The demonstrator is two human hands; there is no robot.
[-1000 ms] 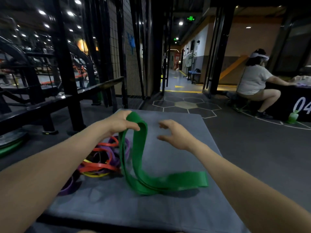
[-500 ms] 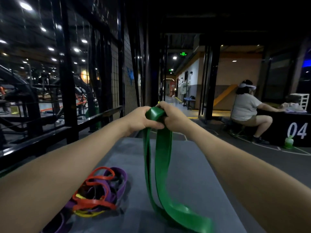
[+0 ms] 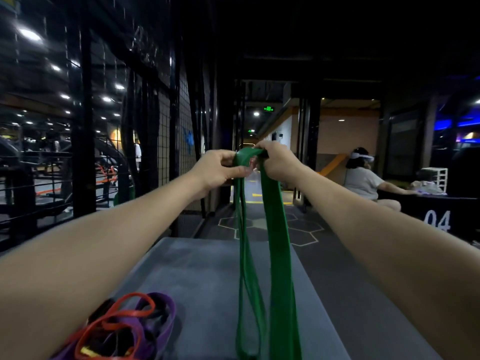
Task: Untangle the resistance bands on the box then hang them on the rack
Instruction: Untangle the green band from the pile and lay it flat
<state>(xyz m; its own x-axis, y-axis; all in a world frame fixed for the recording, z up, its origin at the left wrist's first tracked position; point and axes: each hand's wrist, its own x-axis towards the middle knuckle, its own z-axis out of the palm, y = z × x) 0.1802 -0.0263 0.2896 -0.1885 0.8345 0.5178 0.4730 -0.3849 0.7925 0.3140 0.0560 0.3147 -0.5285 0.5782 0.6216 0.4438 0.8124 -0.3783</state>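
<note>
i see my left hand point(image 3: 219, 168) and right hand point(image 3: 276, 162) gripping the green band's point(image 3: 278, 245) top; red and purple bands point(image 3: 127, 331) lie tangled at the box's point(image 3: 207, 276) near-left corner.

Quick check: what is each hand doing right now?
Left hand: grips the top of the green band.
Right hand: grips the same band's top.

A: how many views?
B: one; head-worn wide-angle, no second view, so no shared area

A: facing?
B: forward and slightly down, along both forearms; left hand point(image 3: 220, 168) and right hand point(image 3: 279, 162) sit near frame centre, held out ahead of the lens

A: how close?
B: close; forearms fill the lower corners; box point(image 3: 207, 276) top directly below; corridor runs off behind; straight lines bow at the edges
</note>
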